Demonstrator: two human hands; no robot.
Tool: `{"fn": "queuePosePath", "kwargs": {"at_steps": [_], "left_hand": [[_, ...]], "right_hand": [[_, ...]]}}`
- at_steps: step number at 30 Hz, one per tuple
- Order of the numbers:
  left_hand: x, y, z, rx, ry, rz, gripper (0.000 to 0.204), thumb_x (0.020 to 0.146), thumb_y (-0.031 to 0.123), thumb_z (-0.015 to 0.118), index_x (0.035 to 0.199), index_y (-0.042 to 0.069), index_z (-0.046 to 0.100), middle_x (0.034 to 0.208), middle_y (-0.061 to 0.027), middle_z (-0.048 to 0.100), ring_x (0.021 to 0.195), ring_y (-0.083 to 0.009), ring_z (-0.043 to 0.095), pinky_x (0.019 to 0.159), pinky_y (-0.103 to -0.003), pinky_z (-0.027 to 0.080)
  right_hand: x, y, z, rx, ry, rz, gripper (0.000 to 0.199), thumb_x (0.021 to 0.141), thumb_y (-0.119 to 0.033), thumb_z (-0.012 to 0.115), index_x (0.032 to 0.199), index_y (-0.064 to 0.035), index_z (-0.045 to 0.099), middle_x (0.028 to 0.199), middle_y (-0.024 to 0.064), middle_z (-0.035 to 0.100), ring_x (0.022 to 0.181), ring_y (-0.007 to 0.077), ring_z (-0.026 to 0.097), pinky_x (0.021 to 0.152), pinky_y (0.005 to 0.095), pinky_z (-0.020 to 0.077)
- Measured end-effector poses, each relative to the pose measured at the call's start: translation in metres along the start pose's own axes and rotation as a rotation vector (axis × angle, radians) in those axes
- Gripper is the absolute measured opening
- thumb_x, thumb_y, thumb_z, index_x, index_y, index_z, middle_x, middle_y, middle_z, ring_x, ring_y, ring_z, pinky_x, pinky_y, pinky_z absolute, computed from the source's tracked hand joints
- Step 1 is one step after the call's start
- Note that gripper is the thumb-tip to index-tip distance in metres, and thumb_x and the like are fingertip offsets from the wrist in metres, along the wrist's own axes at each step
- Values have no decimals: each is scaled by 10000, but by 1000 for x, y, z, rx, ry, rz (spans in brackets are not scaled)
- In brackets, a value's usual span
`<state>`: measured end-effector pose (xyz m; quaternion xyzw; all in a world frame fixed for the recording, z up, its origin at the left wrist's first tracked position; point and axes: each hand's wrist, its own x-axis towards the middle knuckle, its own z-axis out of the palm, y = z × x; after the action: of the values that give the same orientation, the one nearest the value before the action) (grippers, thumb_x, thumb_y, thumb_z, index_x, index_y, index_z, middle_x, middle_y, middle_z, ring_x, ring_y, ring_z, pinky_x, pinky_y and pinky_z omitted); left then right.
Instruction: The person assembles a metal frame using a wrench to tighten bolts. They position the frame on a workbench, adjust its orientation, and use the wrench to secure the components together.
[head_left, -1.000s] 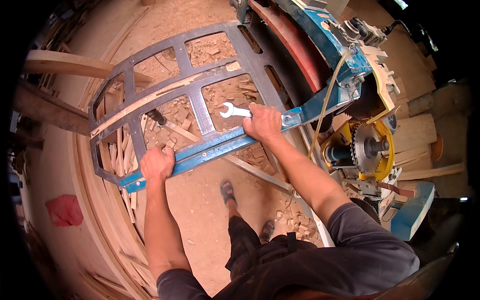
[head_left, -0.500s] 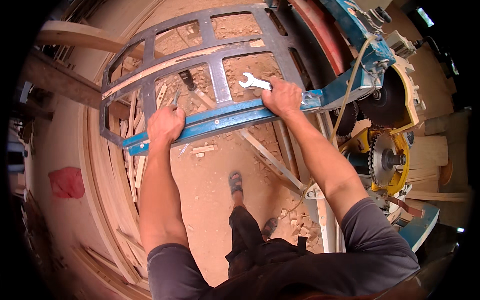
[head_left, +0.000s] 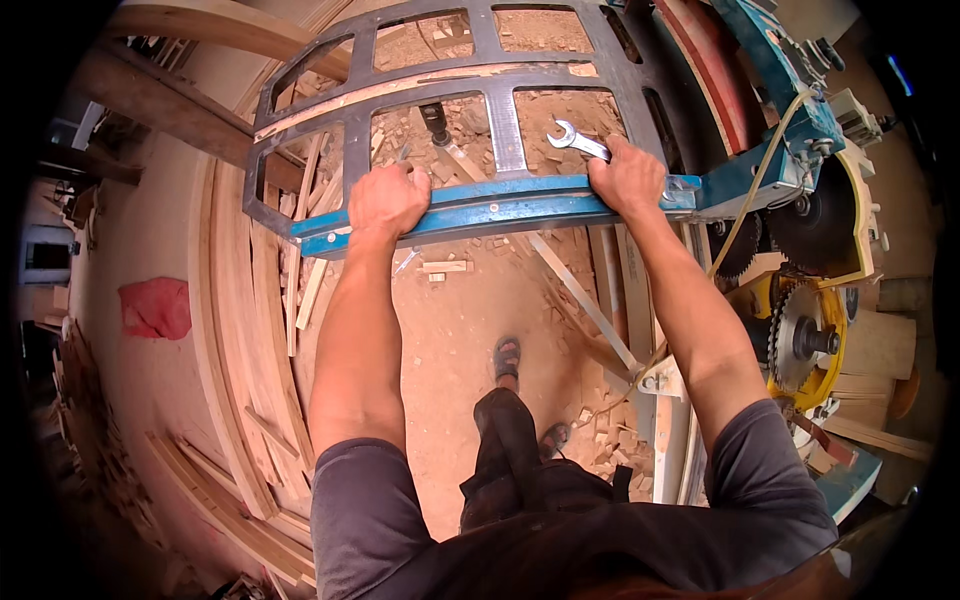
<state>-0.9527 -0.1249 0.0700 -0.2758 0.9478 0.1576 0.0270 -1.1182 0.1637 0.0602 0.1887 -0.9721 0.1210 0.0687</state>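
Observation:
A blue metal rail (head_left: 540, 203) runs along the near edge of a dark slotted frame (head_left: 505, 130). My left hand (head_left: 388, 207) is closed over the rail's left part; a small grey tip (head_left: 405, 152) shows just beyond its fingers, too little to name. Near the rail's right end, my right hand (head_left: 630, 180) is closed around a silver open-end wrench (head_left: 577, 140) and rests on the rail. The wrench's open jaw points left above a gap in the frame; its handle is hidden in the fist.
At right stand a toothed saw blade (head_left: 797, 337) in a yellow guard (head_left: 832, 365) and a dark disc blade (head_left: 812, 215). Long boards (head_left: 228, 330) lie at left beside a red cloth (head_left: 155, 308). Wood offcuts (head_left: 445, 267) litter the floor; a cable (head_left: 752, 190) hangs at right.
The whole view has shifted, so the frame, rail and both hands appear further right and higher. Both hands keep their holds, and the wrench stays in my right hand.

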Motion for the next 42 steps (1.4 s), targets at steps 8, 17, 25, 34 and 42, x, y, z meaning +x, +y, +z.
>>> {"fn": "queuePosePath", "kwargs": {"at_steps": [8,17,25,34,42], "left_hand": [[11,-3,-5,39,-170,-66,534,929,431,453,1054,16,765,1140,-240,713,1102,-397,666,993,-477,504],[-20,-20,13,-25,-45,-58,552,920,405,424,1050,-19,752,1156,-258,703,1120,-419,657,993,-484,490],[-70,-18,24,-1,-37,-59,555,952,381,387,1093,-9,755,1194,-222,705,1169,-391,644,1039,-438,467],[-215,10,19,44,-28,-44,558,965,401,401,1011,-20,764,1105,-273,708,1085,-440,663,998,-477,486],[-398,25,46,121,-21,-57,558,955,407,406,1014,-19,761,1090,-280,709,1047,-455,675,953,-517,503]], "right_hand": [[8,-15,-14,-30,-139,94,379,793,-365,599,1036,-109,738,975,217,738,966,415,696,873,508,531],[-26,-18,6,-52,-86,167,441,793,-376,610,1046,-51,769,1013,267,728,999,435,694,912,499,527],[-71,8,16,31,38,134,392,779,-328,609,993,-35,759,994,286,720,976,464,689,913,532,522],[-204,34,-45,90,28,109,298,815,-307,624,923,-50,730,888,238,727,886,430,705,845,522,549],[-394,79,-100,156,118,35,244,842,-270,621,863,-37,690,820,209,713,831,395,699,850,492,527]]}}
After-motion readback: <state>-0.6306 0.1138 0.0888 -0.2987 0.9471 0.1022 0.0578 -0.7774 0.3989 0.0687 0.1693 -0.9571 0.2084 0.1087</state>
